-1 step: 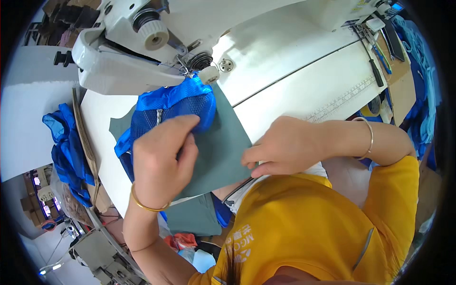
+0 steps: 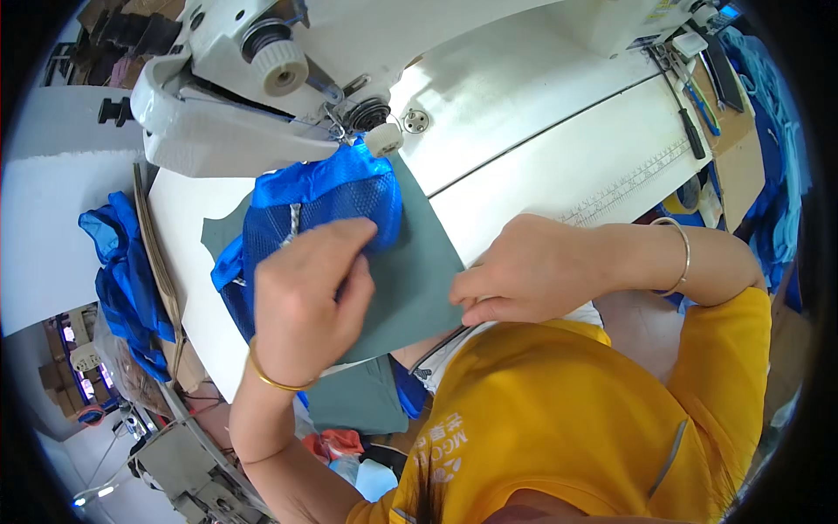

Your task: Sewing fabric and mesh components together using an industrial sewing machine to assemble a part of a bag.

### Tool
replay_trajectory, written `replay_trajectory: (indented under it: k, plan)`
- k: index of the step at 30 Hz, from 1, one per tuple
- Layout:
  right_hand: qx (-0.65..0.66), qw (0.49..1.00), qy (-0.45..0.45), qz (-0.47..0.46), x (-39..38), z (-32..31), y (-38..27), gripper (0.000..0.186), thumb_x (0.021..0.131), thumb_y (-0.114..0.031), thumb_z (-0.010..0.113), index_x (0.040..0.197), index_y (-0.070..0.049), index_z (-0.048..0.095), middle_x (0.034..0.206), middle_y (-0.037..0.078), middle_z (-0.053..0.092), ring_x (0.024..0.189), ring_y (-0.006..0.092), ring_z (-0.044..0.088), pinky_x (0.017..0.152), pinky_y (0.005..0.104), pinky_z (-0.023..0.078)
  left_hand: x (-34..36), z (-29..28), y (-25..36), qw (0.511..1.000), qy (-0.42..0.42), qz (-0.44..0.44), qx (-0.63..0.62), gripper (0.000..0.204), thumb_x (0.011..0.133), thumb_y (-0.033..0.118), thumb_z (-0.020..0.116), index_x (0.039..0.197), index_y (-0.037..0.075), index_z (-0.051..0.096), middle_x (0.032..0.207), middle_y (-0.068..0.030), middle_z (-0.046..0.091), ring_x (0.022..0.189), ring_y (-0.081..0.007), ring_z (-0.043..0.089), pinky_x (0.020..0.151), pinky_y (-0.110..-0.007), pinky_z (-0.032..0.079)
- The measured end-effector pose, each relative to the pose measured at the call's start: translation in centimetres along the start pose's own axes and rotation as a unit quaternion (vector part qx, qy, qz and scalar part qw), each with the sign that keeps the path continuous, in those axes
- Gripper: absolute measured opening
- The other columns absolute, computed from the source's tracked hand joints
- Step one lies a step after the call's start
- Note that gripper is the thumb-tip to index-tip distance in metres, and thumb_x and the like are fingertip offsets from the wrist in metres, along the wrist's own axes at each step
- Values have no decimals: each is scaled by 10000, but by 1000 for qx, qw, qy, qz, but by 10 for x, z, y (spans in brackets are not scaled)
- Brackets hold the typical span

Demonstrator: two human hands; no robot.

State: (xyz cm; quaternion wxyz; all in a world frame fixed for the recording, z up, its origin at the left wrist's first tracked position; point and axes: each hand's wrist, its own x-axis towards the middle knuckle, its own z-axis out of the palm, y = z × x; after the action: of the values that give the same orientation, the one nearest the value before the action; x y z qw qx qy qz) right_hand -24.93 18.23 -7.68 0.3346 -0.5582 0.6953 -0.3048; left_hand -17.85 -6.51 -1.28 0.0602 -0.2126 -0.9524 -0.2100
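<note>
A blue mesh piece (image 2: 325, 201) with shiny blue trim and a short grey zip or cord lies on a grey-green fabric panel (image 2: 410, 279). Its upper edge reaches under the presser foot of a white sewing machine (image 2: 236, 135). My left hand (image 2: 310, 288) rests on the lower part of the mesh, fingers curled against it and hiding what lies beneath. At the panel's right edge, my right hand (image 2: 515, 275) is closed, with thumb and fingers pinching the fabric there; the fingertips are partly hidden.
Blue fabric pieces (image 2: 127, 271) hang at the table's left edge beside folded cardboard (image 2: 155, 253). A printed ruler (image 2: 628, 183) runs along the white tabletop (image 2: 497, 188). Far right lie a screwdriver (image 2: 690, 131), scissors and a dark phone-like slab (image 2: 723, 77).
My left hand has shifted slightly to the right, and the mesh piece with it. The right hand has moved a very little to the right.
</note>
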Motion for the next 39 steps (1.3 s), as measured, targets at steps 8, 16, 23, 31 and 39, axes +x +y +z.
replay_trajectory:
  k: [8,16,23,31,39]
  plan:
    - [411,857,236,203,44,-13,-4,252,1031,-203,593,1106,34,634,712,101,693,570,175,684,486,278,479,-15,21,11,984,10,118,135,295,723,2,741,1010,-58,706,974,-173,733,821,-303,733,705,-360,589]
    - [498,797,212,266,75,-5,-1,218,1030,-128,551,955,53,645,695,87,637,519,148,637,414,274,412,20,13,-18,997,-18,33,71,229,858,47,702,1067,-47,711,1134,-210,711,1128,-397,636,1001,-469,489]
    - [483,819,194,241,74,-5,1,235,1036,-102,498,876,15,624,680,62,605,504,143,591,504,312,457,17,44,-35,984,7,31,175,294,851,80,709,1123,-31,704,1238,-186,665,1139,-374,606,956,-462,482]
    - [454,838,182,241,74,-6,2,249,1035,-120,496,859,4,621,659,56,571,503,138,548,503,310,450,16,57,-35,980,62,22,185,301,849,113,708,1129,4,712,1219,-175,660,1135,-366,596,943,-457,478]
    - [415,855,177,257,73,-8,1,254,1031,-115,486,855,5,626,641,48,566,484,126,546,475,294,433,10,78,-41,990,112,-15,84,312,844,55,689,1148,-12,702,1144,-213,628,1095,-406,594,960,-461,493]
